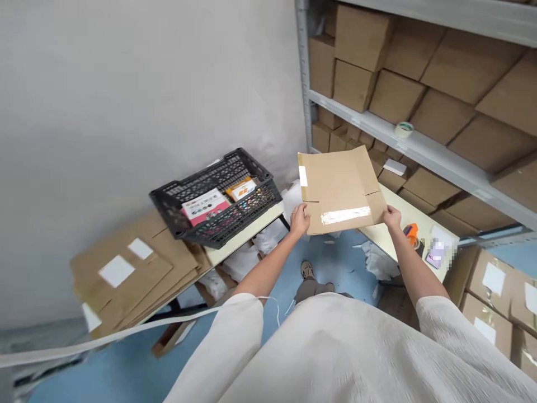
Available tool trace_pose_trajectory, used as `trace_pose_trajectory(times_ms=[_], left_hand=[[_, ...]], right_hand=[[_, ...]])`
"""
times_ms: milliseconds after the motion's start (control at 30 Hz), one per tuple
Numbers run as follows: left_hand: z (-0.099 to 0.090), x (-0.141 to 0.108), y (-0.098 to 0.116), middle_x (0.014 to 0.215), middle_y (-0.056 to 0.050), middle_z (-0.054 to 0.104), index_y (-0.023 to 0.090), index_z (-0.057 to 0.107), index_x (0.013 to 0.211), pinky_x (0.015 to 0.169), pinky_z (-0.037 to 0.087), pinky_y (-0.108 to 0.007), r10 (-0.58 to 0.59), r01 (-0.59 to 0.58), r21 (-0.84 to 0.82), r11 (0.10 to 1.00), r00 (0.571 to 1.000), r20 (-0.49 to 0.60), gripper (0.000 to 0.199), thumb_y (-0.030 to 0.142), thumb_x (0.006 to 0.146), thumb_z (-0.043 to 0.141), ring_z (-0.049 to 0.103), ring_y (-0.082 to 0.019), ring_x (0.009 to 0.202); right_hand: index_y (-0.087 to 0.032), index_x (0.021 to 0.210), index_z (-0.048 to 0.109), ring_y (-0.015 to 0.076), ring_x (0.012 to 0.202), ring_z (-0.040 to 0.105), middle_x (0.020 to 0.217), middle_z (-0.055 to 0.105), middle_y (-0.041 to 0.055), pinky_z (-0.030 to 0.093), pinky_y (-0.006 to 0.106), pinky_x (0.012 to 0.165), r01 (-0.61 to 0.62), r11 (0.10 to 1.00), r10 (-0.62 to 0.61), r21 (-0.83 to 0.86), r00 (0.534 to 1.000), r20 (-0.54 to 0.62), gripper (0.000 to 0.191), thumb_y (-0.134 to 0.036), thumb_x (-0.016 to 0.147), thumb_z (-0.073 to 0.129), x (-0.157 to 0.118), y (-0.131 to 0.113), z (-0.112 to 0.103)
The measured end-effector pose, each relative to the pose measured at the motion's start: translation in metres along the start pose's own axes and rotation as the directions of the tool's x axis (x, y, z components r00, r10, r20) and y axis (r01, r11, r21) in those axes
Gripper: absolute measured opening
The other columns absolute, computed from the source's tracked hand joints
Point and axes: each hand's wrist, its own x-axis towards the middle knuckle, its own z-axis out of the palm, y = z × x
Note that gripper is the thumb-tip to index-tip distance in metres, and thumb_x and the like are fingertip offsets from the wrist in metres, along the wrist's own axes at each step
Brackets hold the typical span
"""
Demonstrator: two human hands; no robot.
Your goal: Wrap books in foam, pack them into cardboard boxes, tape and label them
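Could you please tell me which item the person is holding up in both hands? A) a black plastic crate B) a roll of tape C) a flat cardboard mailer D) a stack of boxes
C: the left hand and right hand grip opposite edges of the flat cardboard mailer.

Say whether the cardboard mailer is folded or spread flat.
Spread flat: the cardboard mailer lies as one open sheet between the left hand and right hand.
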Motion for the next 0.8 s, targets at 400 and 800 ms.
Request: trace_pose_trajectory(times_ms=[400, 800], left_hand=[[0.094, 0.065, 0.007, 0.136, -0.020, 0.073, 0.019, 0.054, 0.147, 0.111, 0.054, -0.051, -0.026, -0.126, 0.264, 0.956, 0.862, 0.506, 0.054, 0.028, 0.095, 0.066, 0.070, -0.037, 0.131], [0.119, 0.190, 0.028, 0.147, -0.017, 0.070, 0.020, 0.064, 0.149, 0.117, 0.051, -0.042, 0.167, -0.420, 0.180, 0.890, 0.666, 0.727, 0.049, 0.025, 0.101, 0.060, 0.067, -0.031, 0.139]], right_hand=[[-0.025, 0.090, 0.081, 0.0353, 0.102, 0.070, 0.087, 0.076, 0.0137, 0.054, 0.048, 0.098, -0.342, 0.935, 0.320, -0.095, 0.928, -0.191, 0.027, -0.032, 0.075, 0.061, 0.017, 0.051, -0.007], [-0.011, 0.131, 0.071, 0.0379, 0.141, 0.054, 0.139, 0.065, 0.0236, 0.040, 0.054, 0.125, -0.469, 0.877, 0.410, -0.103, 0.844, -0.345, 0.059, -0.027, 0.077, 0.056, 0.019, 0.070, 0.042]])
